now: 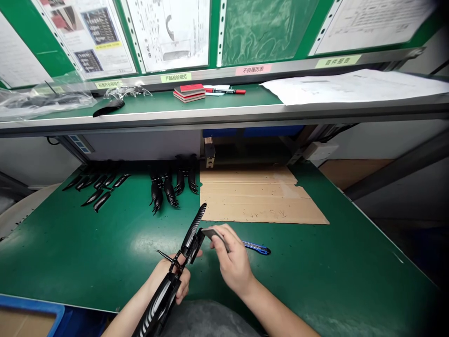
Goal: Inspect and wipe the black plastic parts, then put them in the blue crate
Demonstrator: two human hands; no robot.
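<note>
Black and glossy, a long ribbed part (pixel 171 283) is held nearest the body at 11 o'clock, slanted so that its far tip points to 1 o'clock. Its middle is gripped from beneath by the left hand (pixel 162 273), fingers curled round it. At 12 o'clock a thin grey pad (pixel 215 235) is pinched between thumb and fingers of the right hand (pixel 234 263), its far end brought up to a short black piece on the part's side; whether firm contact is made cannot be told. The step in hand is judged to be the working of that spot with the pad. For the next move, a steady left grip and light, controlled pressure seem called for.

Just beyond the right hand, at 1 o'clock, a blue cutter (pixel 258 248) is laid on the green counter (pixel 105 252). Farther off, a cardboard sheet (pixel 259 202) is spread at 12 to 1 o'clock, and similar black pieces (pixel 163 188) are lined up at 10 to 11. On the shelf (pixel 150 106), red-and-grey blocks (pixel 189 93) are stacked at 12.
</note>
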